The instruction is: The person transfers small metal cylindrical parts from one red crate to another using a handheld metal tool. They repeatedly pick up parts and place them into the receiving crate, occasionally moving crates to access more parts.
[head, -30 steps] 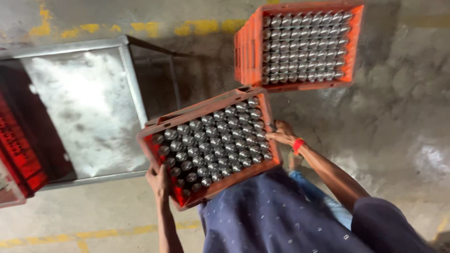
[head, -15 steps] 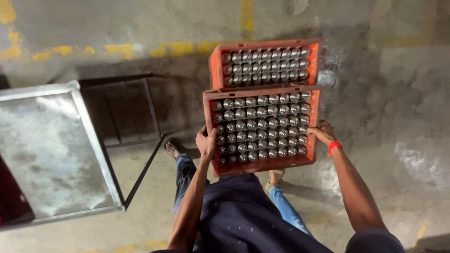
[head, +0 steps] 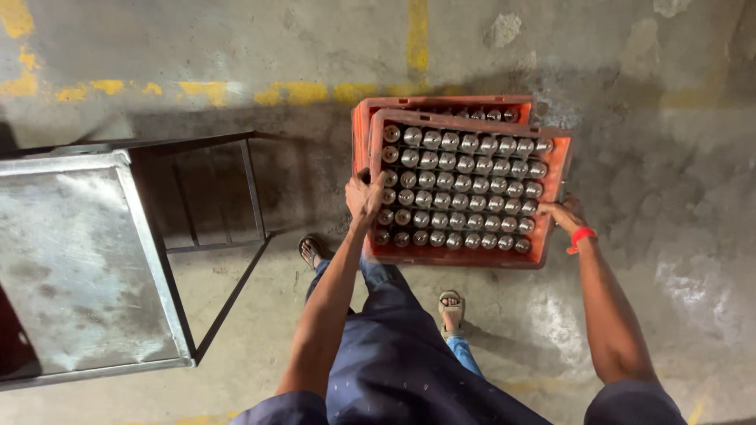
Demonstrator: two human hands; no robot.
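Note:
I hold an orange plastic crate (head: 551, 169) filled with several rows of bottles with silver caps (head: 461, 189). My left hand (head: 364, 197) grips its left wall. My right hand (head: 565, 214), with a red band at the wrist, grips its right wall near the front corner. The crate hangs almost directly over a second orange crate (head: 441, 103) that stands on the concrete floor; only the far rim of that crate and a few of its bottle caps show behind the one I carry.
A metal table with a worn grey top (head: 75, 260) and dark frame stands at the left. My sandalled feet (head: 451, 308) are on the concrete floor below the crate. A chipped yellow painted line (head: 299, 93) runs across the floor behind the crates.
I have carried the crate rightward and forward from beside the metal table, levelled it, and brought it down over the crate on the floor. Both hands kept their grip.

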